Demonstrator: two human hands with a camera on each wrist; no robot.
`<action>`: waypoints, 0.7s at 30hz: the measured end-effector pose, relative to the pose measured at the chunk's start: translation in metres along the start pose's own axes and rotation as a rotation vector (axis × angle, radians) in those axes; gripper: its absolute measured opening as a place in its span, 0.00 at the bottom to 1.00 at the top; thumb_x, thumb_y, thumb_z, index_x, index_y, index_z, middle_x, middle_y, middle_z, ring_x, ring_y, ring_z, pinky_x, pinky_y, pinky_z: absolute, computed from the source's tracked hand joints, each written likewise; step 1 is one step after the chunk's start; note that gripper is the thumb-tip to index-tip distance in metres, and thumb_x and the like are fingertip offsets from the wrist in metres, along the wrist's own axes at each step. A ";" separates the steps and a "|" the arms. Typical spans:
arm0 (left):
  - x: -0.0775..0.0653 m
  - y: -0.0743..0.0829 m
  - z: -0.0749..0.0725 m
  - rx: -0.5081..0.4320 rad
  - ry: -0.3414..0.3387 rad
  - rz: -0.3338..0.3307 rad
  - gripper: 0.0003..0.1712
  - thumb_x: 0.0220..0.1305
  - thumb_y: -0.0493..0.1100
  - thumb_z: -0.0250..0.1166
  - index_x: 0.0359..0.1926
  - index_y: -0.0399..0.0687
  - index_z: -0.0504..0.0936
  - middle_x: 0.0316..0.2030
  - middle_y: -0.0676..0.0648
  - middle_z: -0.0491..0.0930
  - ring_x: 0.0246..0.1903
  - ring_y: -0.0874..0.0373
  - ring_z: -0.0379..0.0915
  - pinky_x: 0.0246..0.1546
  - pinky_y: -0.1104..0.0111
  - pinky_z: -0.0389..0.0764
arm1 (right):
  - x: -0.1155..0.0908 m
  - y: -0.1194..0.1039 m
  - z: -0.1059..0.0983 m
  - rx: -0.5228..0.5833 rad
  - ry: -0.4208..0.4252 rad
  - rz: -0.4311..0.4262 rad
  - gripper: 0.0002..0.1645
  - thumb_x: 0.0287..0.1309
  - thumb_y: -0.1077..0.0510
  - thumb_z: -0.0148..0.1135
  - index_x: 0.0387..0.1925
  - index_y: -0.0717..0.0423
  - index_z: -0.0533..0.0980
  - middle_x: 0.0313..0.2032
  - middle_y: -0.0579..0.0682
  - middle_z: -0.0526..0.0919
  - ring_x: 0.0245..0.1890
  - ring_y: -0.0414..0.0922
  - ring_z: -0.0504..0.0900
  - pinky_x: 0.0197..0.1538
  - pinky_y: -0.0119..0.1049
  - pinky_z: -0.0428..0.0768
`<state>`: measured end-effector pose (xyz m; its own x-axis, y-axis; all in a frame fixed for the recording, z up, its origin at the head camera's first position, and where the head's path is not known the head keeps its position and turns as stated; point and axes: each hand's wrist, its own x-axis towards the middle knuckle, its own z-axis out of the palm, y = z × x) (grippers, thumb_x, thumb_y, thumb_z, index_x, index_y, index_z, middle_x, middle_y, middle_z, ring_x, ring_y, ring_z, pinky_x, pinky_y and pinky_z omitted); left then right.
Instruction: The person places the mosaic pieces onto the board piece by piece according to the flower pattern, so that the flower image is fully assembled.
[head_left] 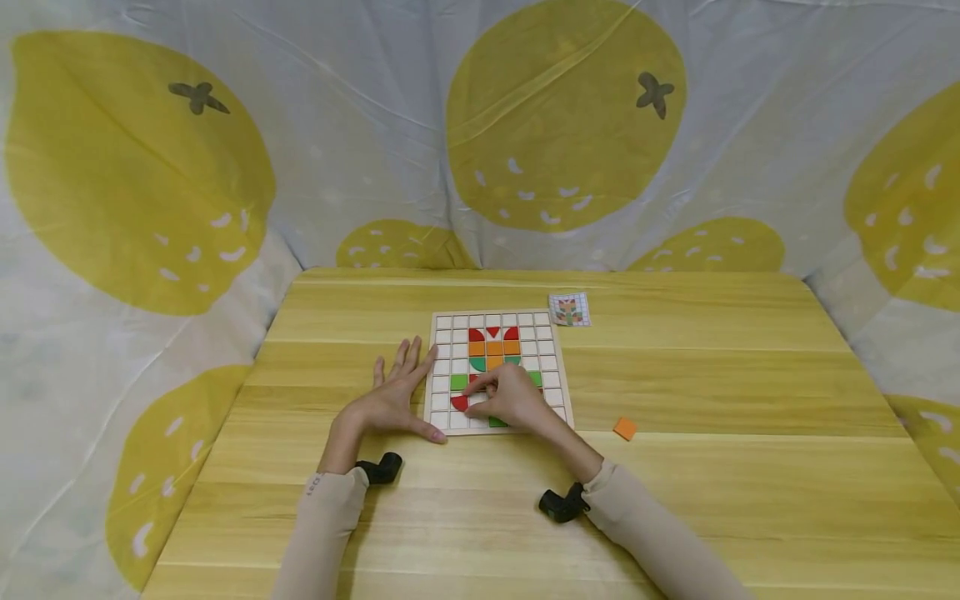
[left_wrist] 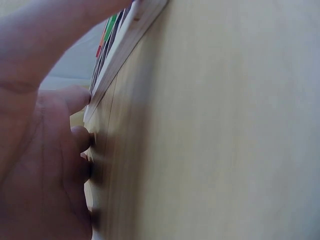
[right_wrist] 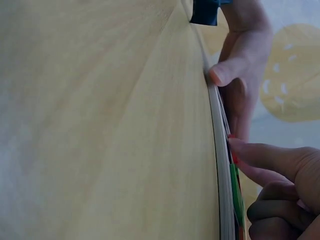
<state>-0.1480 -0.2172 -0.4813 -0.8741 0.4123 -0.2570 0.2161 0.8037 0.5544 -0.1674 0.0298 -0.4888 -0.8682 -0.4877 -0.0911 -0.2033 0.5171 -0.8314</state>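
Observation:
A square wooden grid board (head_left: 442, 421) lies on the table with coloured pieces in its cells. My right hand (head_left: 517, 396) reaches over it and pinches a red rounded tile (head_left: 459, 403) between thumb and index finger, at the lower left cells. In the right wrist view the other fingers of that hand (right_wrist: 290, 185) are curled in, and red shows at the fingertips. Spread and fairly straight, my left hand (head_left: 390, 400) rests against the board's left side, its thumb by the front left corner. The right hand hides some pieces in the middle.
An orange square tile (head_left: 625, 428) lies on the table right of the board. By the board's back right corner is a small pattern card (head_left: 570, 309). Black wrist mounts (head_left: 562, 504) sit at both cuffs. A lemon-print cloth (head_left: 360, 150) hangs behind the table.

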 end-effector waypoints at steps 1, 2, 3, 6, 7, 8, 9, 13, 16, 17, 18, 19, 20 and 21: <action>0.000 0.000 0.000 0.001 0.001 0.001 0.84 0.41 0.65 0.84 0.84 0.49 0.36 0.82 0.37 0.20 0.81 0.38 0.12 0.73 0.32 0.17 | 0.000 0.000 0.000 0.006 -0.002 0.002 0.12 0.49 0.58 0.82 0.38 0.52 0.91 0.13 0.41 0.63 0.16 0.37 0.60 0.22 0.28 0.55; 0.000 0.000 0.000 0.001 0.001 0.001 0.84 0.41 0.65 0.84 0.84 0.49 0.36 0.82 0.37 0.20 0.81 0.38 0.12 0.73 0.32 0.17 | 0.000 0.000 0.000 0.011 -0.004 -0.001 0.12 0.50 0.58 0.82 0.39 0.52 0.90 0.13 0.41 0.63 0.16 0.37 0.60 0.22 0.28 0.55; 0.000 0.000 -0.001 0.004 0.001 0.002 0.84 0.42 0.65 0.84 0.84 0.49 0.36 0.82 0.37 0.20 0.81 0.38 0.12 0.73 0.32 0.17 | 0.000 -0.001 -0.001 0.015 -0.006 -0.008 0.12 0.50 0.58 0.82 0.39 0.52 0.90 0.13 0.41 0.63 0.16 0.37 0.60 0.22 0.28 0.55; 0.000 0.001 -0.001 0.002 -0.001 0.005 0.83 0.42 0.65 0.84 0.84 0.48 0.36 0.82 0.37 0.20 0.81 0.38 0.12 0.73 0.32 0.17 | -0.001 -0.001 -0.003 0.025 -0.014 -0.016 0.11 0.52 0.58 0.81 0.39 0.53 0.91 0.13 0.41 0.62 0.16 0.37 0.59 0.22 0.28 0.55; 0.000 0.001 -0.001 0.000 0.000 0.005 0.83 0.42 0.65 0.84 0.84 0.48 0.36 0.82 0.37 0.20 0.81 0.37 0.12 0.73 0.32 0.17 | 0.000 -0.001 -0.003 0.022 -0.015 -0.017 0.11 0.52 0.58 0.80 0.39 0.52 0.91 0.13 0.41 0.61 0.16 0.37 0.58 0.22 0.28 0.55; 0.000 0.001 -0.001 -0.004 -0.001 0.005 0.83 0.42 0.65 0.84 0.84 0.48 0.36 0.82 0.37 0.20 0.81 0.37 0.12 0.73 0.32 0.17 | 0.000 -0.001 -0.003 0.020 -0.014 -0.019 0.10 0.53 0.58 0.80 0.39 0.52 0.91 0.13 0.41 0.61 0.16 0.37 0.58 0.22 0.28 0.54; -0.001 0.001 -0.002 -0.005 0.000 0.005 0.83 0.42 0.65 0.84 0.84 0.48 0.36 0.82 0.37 0.20 0.81 0.37 0.12 0.73 0.32 0.17 | 0.000 -0.002 -0.003 0.020 -0.012 -0.019 0.10 0.53 0.58 0.80 0.39 0.52 0.91 0.13 0.41 0.62 0.16 0.37 0.59 0.22 0.28 0.54; -0.001 0.001 -0.002 -0.010 0.004 0.007 0.83 0.42 0.65 0.84 0.84 0.48 0.36 0.82 0.37 0.20 0.81 0.37 0.12 0.73 0.32 0.17 | 0.001 -0.003 -0.001 0.009 0.006 -0.012 0.09 0.52 0.58 0.81 0.37 0.52 0.91 0.13 0.41 0.64 0.16 0.37 0.60 0.21 0.28 0.54; 0.000 0.001 -0.002 -0.009 0.004 0.011 0.83 0.42 0.65 0.84 0.84 0.48 0.36 0.82 0.37 0.20 0.81 0.37 0.12 0.73 0.32 0.17 | 0.001 -0.003 0.000 -0.001 0.027 0.000 0.09 0.51 0.57 0.81 0.36 0.52 0.91 0.13 0.41 0.65 0.16 0.37 0.61 0.21 0.28 0.55; 0.000 0.001 -0.002 -0.009 0.004 0.012 0.83 0.42 0.65 0.84 0.84 0.49 0.36 0.82 0.37 0.20 0.81 0.37 0.12 0.73 0.32 0.17 | 0.001 -0.003 0.001 -0.003 0.034 0.005 0.09 0.51 0.57 0.81 0.36 0.52 0.91 0.13 0.41 0.65 0.16 0.37 0.61 0.21 0.28 0.55; 0.000 0.001 -0.001 -0.009 0.004 0.012 0.83 0.42 0.65 0.84 0.84 0.49 0.36 0.82 0.37 0.20 0.81 0.37 0.12 0.73 0.32 0.17 | 0.002 -0.002 0.001 -0.006 0.041 0.009 0.09 0.51 0.57 0.82 0.35 0.52 0.91 0.13 0.41 0.66 0.16 0.37 0.62 0.21 0.28 0.55; 0.000 0.000 -0.001 -0.009 0.004 0.012 0.83 0.42 0.65 0.84 0.84 0.49 0.36 0.82 0.37 0.20 0.81 0.37 0.12 0.73 0.32 0.17 | 0.002 -0.002 0.002 -0.007 0.047 0.014 0.09 0.50 0.58 0.82 0.35 0.51 0.91 0.13 0.41 0.66 0.16 0.37 0.62 0.21 0.28 0.55; 0.000 0.000 -0.001 -0.010 0.004 0.012 0.83 0.41 0.65 0.84 0.84 0.49 0.37 0.82 0.37 0.20 0.81 0.37 0.12 0.73 0.32 0.17 | 0.002 -0.002 0.003 -0.010 0.052 0.019 0.09 0.50 0.57 0.82 0.35 0.51 0.91 0.13 0.41 0.66 0.16 0.37 0.62 0.21 0.28 0.55; 0.000 0.000 -0.001 -0.011 0.003 0.012 0.83 0.41 0.65 0.84 0.84 0.49 0.37 0.82 0.37 0.20 0.81 0.38 0.12 0.73 0.32 0.17 | 0.002 -0.002 0.003 -0.013 0.056 0.023 0.09 0.50 0.57 0.82 0.35 0.51 0.90 0.13 0.41 0.67 0.16 0.37 0.62 0.21 0.28 0.55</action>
<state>-0.1485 -0.2174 -0.4808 -0.8730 0.4201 -0.2477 0.2213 0.7938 0.5664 -0.1675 0.0258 -0.4889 -0.8966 -0.4358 -0.0786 -0.1886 0.5365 -0.8225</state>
